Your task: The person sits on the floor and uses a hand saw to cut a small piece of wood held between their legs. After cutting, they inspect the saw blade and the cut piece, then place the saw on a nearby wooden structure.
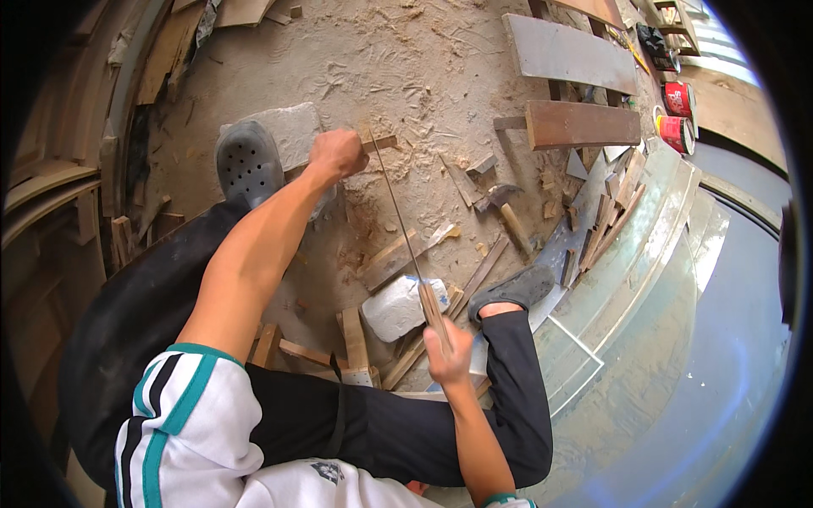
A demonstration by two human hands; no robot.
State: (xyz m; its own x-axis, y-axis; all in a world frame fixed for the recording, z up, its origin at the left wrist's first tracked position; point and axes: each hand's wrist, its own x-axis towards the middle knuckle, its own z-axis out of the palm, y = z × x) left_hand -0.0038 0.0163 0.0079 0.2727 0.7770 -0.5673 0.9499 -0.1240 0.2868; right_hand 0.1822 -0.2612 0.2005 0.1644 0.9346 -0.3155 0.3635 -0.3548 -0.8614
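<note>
Wooden strip (387, 141) sits clamped in your left hand (339, 154), long axis roughly left-right, its end poking out to the right, where the saw (396, 207) (your right hand (450, 352) wrapped round its handle (432, 308)) crosses it, left hand nearer.

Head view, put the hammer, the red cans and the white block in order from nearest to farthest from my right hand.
1. White block: nearest, just ahead and to the left of your right hand.
2. Hammer: farther ahead and somewhat to the right, on the ground.
3. Red cans: farthest, at the upper right of the picture.
</note>
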